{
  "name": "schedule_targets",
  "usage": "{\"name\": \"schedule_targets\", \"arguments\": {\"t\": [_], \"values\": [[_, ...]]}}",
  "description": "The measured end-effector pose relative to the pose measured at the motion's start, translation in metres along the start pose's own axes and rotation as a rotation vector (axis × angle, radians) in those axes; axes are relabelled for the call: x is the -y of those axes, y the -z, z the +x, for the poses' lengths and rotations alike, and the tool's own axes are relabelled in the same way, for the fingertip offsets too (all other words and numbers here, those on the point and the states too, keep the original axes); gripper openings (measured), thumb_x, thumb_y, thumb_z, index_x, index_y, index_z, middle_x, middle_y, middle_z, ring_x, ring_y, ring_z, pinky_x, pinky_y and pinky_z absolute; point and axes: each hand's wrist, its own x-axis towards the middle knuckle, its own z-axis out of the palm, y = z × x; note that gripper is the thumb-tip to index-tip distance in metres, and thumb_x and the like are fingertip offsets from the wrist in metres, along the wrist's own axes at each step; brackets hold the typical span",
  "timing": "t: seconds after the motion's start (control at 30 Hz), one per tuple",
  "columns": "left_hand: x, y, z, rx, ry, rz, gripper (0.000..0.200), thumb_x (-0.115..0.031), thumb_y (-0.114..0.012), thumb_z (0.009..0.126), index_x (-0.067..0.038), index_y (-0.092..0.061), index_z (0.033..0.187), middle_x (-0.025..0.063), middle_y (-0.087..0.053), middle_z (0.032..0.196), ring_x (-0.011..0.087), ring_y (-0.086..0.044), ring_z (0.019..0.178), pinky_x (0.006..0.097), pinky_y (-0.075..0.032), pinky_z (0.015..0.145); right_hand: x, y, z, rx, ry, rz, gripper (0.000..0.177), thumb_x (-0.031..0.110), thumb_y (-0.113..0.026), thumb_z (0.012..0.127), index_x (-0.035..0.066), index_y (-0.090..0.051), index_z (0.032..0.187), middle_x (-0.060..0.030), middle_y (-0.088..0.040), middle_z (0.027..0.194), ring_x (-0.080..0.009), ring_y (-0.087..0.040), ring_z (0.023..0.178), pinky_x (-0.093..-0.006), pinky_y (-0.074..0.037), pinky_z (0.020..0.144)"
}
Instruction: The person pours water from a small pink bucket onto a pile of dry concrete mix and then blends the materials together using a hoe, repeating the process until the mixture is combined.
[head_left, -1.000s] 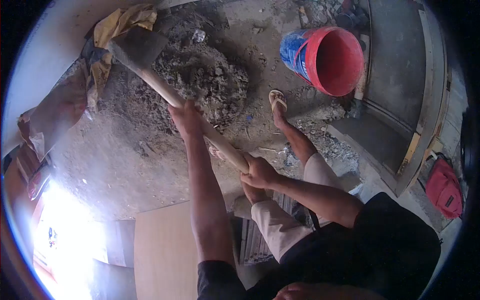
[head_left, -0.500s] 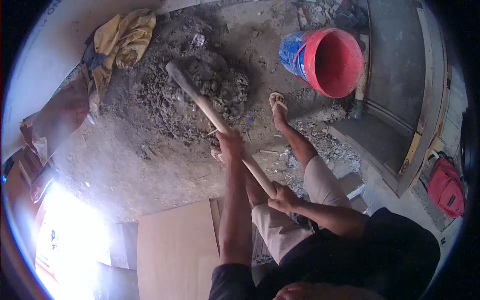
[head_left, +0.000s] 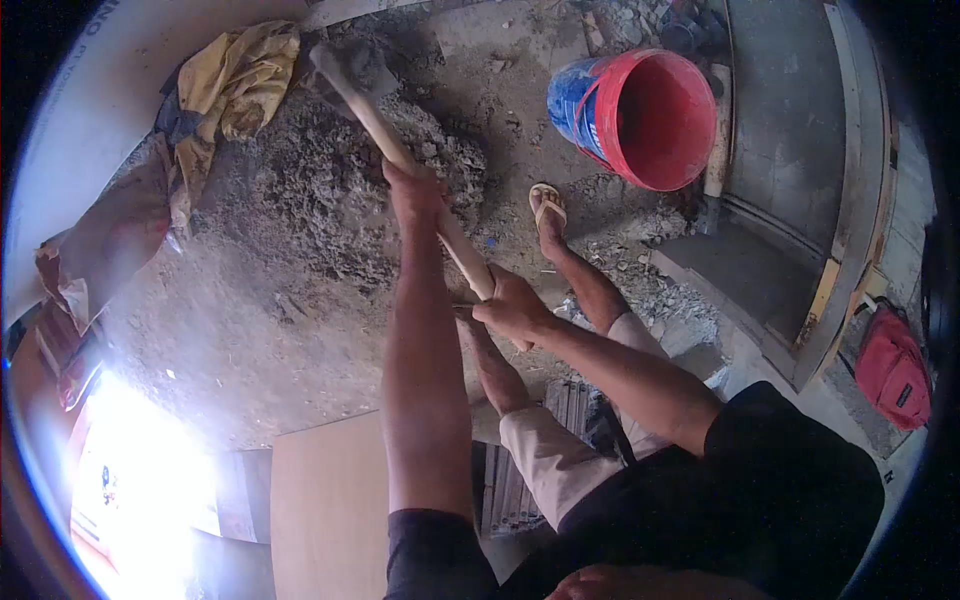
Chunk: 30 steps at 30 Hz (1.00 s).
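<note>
A hoe [head_left: 375,122] with a pale wooden handle slants across the upper middle of the view. Its head is at the far edge of a heap of wet grey mortar [head_left: 350,205], where the dark blade is only partly distinct. My left hand [head_left: 414,192] is closed round the middle of the handle, above the heap's near side. Lower down, close to the butt end, my right hand [head_left: 512,304] grips the same handle.
A blue and red bucket [head_left: 582,110] lies tilted with its mouth toward me. Crumpled yellowish sacking [head_left: 240,85] is beside the heap. My sandalled foot [head_left: 548,205] stands near rubble. A wooden board [head_left: 330,500] and red backpack [head_left: 893,370] lie nearer.
Both hands and the hoe have moved forward and left. The hoe head now reaches the far side of the heap instead of its middle, and my arms are more stretched.
</note>
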Motion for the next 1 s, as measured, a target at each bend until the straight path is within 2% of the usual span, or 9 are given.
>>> {"name": "schedule_targets", "arguments": {"t": [0.1,0.23,0.37,0.43,0.5,0.67,0.73,0.87,1.0], "values": [[-0.004,-0.015,-0.022,-0.030,0.065,0.346,0.076,-0.014,-0.057,0.082,-0.011,-0.015,0.145,0.0201,-0.062,0.089,0.0275,-0.064,0.062,0.0388,-0.054,0.052,-0.003,0.004,-0.014,0.069,-0.229,0.094,0.053,0.030,-0.077,0.072,-0.002,-0.056,0.108,-0.0173,-0.066,0.090,-0.0281,-0.066,0.083,-0.0368,-0.051,0.077],[0.025,-0.024,-0.024,-0.049,0.043,0.508,0.079,-0.017,-0.057,0.082,-0.012,-0.012,0.147,0.0277,-0.064,0.101,0.0383,-0.068,0.079,0.0455,-0.056,0.067,-0.006,-0.001,-0.032,0.046,-0.297,0.194,0.043,0.019,-0.072,0.074,-0.003,-0.056,0.107,-0.0123,-0.064,0.083,-0.0188,-0.063,0.064,-0.0325,-0.051,0.059],[0.056,-0.017,-0.023,0.148,0.212,0.482,0.077,-0.018,-0.057,0.083,-0.012,-0.015,0.147,0.0293,-0.063,0.105,0.0430,-0.065,0.093,0.0485,-0.053,0.077,-0.026,-0.016,-0.052,0.088,-0.317,0.328,0.038,0.011,-0.064,0.073,-0.003,-0.055,0.107,-0.0073,-0.059,0.076,-0.0148,-0.057,0.052,-0.0290,-0.046,0.045],[0.045,-0.012,-0.049,0.045,0.121,0.563,0.076,-0.018,-0.057,0.083,-0.012,-0.016,0.147,0.0289,-0.063,0.105,0.0430,-0.064,0.095,0.0483,-0.053,0.077,-0.034,-0.029,-0.058,0.069,-0.321,0.325,0.036,0.007,-0.062,0.072,-0.002,-0.053,0.106,-0.0065,-0.056,0.072,-0.0146,-0.055,0.049,-0.0296,-0.044,0.043],[0.052,-0.001,-0.054,0.057,0.080,0.553,0.071,-0.019,-0.058,0.083,-0.010,-0.022,0.144,0.0251,-0.065,0.099,0.0379,-0.066,0.088,0.0453,-0.054,0.072,-0.037,-0.041,-0.063,0.040,-0.285,0.316,0.034,0.002,-0.061,0.071,-0.001,-0.050,0.103,-0.0066,-0.053,0.067,-0.0146,-0.053,0.048,-0.0311,-0.044,0.042],[0.048,0.054,-0.083,0.149,0.175,0.365,0.053,-0.018,-0.064,0.082,-0.006,-0.036,0.125,0.0131,-0.061,0.082,0.0231,-0.064,0.071,0.0369,-0.054,0.061,-0.047,-0.079,-0.089,0.147,-0.215,0.077,0.051,0.013,-0.064,0.075,-0.003,-0.045,0.120,-0.0159,-0.061,0.076,-0.0236,-0.063,0.061,-0.0382,-0.051,0.054],[0.056,0.080,-0.108,0.145,0.183,0.342,0.043,-0.016,-0.065,0.082,-0.005,-0.039,0.115,0.0095,-0.058,0.078,0.0196,-0.060,0.065,0.0344,-0.053,0.057,-0.058,-0.102,-0.115,0.105,-0.110,-0.032,0.048,0.016,-0.065,0.074,-0.002,-0.047,0.115,-0.0184,-0.061,0.077,-0.0283,-0.064,0.063,-0.0409,-0.052,0.057],[0.080,0.109,-0.170,0.070,0.149,-0.009,0.040,-0.007,-0.065,0.081,-0.004,-0.040,0.111,0.0068,-0.056,0.080,0.0157,-0.057,0.058,0.0289,-0.050,0.050,-0.090,-0.123,-0.164,0.040,0.070,-0.132,0.045,0.020,-0.068,0.074,-0.002,-0.049,0.108,-0.0226,-0.061,0.078,-0.0373,-0.063,0.060,-0.0458,-0.051,0.059],[0.079,0.122,-0.210,-0.010,0.118,-0.151,0.034,-0.003,-0.061,0.083,-0.003,-0.043,0.112,0.0083,-0.056,0.080,0.0174,-0.058,0.058,0.0321,-0.052,0.051,-0.136,-0.134,-0.187,0.100,0.073,-0.157,0.045,0.024,-0.070,0.073,-0.001,-0.049,0.105,-0.0231,-0.062,0.080,-0.0400,-0.063,0.063,-0.0479,-0.050,0.061]]}}
